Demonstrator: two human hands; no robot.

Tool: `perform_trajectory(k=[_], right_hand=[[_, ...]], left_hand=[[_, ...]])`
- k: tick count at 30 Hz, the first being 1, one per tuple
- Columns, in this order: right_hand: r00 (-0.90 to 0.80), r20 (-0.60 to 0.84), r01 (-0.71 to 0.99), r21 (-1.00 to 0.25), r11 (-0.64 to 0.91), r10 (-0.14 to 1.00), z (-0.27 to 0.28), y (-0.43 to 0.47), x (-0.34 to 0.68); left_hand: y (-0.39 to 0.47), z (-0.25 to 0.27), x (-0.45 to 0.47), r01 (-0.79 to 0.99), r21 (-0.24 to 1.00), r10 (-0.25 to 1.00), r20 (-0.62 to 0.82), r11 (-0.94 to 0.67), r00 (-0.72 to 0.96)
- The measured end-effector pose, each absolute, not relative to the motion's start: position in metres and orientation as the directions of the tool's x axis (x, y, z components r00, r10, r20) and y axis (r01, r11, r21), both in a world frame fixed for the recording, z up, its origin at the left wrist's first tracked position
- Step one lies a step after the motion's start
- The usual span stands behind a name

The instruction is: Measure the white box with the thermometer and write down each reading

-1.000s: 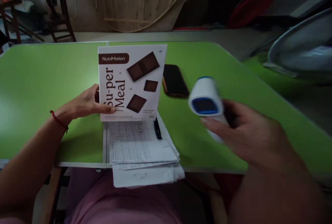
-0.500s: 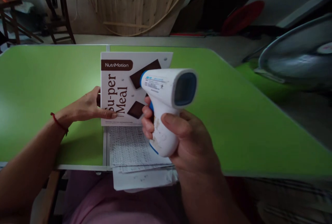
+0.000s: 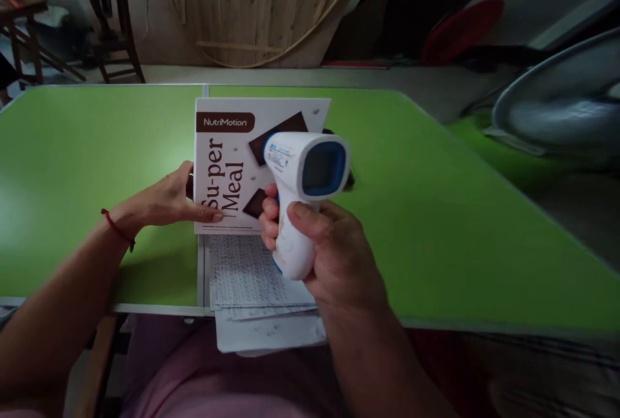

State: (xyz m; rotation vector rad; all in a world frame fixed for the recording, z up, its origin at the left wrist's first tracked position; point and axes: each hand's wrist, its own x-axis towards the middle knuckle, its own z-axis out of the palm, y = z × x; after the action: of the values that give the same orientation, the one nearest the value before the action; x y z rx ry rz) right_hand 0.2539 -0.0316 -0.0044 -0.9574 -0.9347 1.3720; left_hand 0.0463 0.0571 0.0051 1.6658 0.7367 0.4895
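Note:
My left hand grips the lower left edge of a white box printed "NutriMotion" and "Su-per Meal". The thumb lies on its front, and the other fingers go behind it. Wrapped round the handle of a white and blue infrared thermometer is my right hand. The thermometer stands upright in front of the box's right part and hides some of it; its dark screen faces me. Whether its tip touches the box I cannot tell. Below the box lie handwritten papers, reaching over the table's near edge.
The green table has a metal seam left of the papers. A dark object shows partly behind the thermometer. Beyond the table are a wooden chair, a wooden board, a red round object and a large metal basin.
The thermometer in my right hand has shifted left and turned, so its screen faces me more squarely. A dark object now shows behind it. The whole view has shifted slightly.

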Motion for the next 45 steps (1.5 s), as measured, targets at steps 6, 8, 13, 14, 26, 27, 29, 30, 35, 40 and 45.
perform_trajectory(k=[6,8,13,14,26,27,29,30,35,40,45], right_hand=[[-0.016,-0.022,-0.348,-0.937,-0.026,1.0,-0.002,-0.032,0.252],[-0.009,-0.024,-0.356,-0.934,-0.026,1.0,-0.002,-0.032,0.252],[0.007,-0.018,-0.388,-0.922,-0.014,1.0,-0.007,-0.034,0.25],[0.006,-0.015,-0.392,-0.92,-0.012,1.0,-0.008,-0.034,0.249],[-0.078,0.047,-0.392,-0.92,0.012,0.996,-0.009,-0.035,0.25],[-0.079,0.043,-0.391,-0.921,0.009,0.996,-0.009,-0.035,0.251],[-0.088,0.046,-0.39,-0.921,0.008,0.995,-0.008,-0.036,0.252],[-0.094,0.055,-0.389,-0.921,0.014,0.994,-0.008,-0.037,0.253],[0.003,0.127,-0.242,-0.962,0.124,0.992,-0.01,-0.051,0.28],[0.269,0.191,0.369,-0.926,0.082,0.944,-0.025,-0.057,0.356],[0.198,0.218,0.885,-0.459,-0.079,0.956,-0.051,-0.04,0.421]], left_hand=[[0.057,0.006,0.045,0.205,0.972,0.698,-0.069,-0.113,0.713],[0.057,0.006,0.045,0.209,0.971,0.697,-0.07,-0.116,0.713],[0.056,0.006,0.046,0.206,0.968,0.684,-0.053,-0.145,0.727],[0.056,0.006,0.046,0.204,0.967,0.684,-0.045,-0.153,0.728],[0.057,0.006,0.044,0.219,0.96,0.687,-0.041,-0.174,0.725],[0.057,0.006,0.044,0.228,0.958,0.692,-0.047,-0.172,0.721],[0.057,0.007,0.043,0.255,0.953,0.705,-0.068,-0.163,0.706],[0.057,0.007,0.043,0.267,0.951,0.709,-0.08,-0.156,0.701],[0.057,0.006,0.04,0.313,0.945,0.729,-0.149,-0.094,0.668],[0.056,0.009,0.04,0.312,0.948,0.724,-0.174,-0.059,0.667],[0.054,0.016,0.043,0.249,0.959,0.703,-0.083,-0.136,0.706]])
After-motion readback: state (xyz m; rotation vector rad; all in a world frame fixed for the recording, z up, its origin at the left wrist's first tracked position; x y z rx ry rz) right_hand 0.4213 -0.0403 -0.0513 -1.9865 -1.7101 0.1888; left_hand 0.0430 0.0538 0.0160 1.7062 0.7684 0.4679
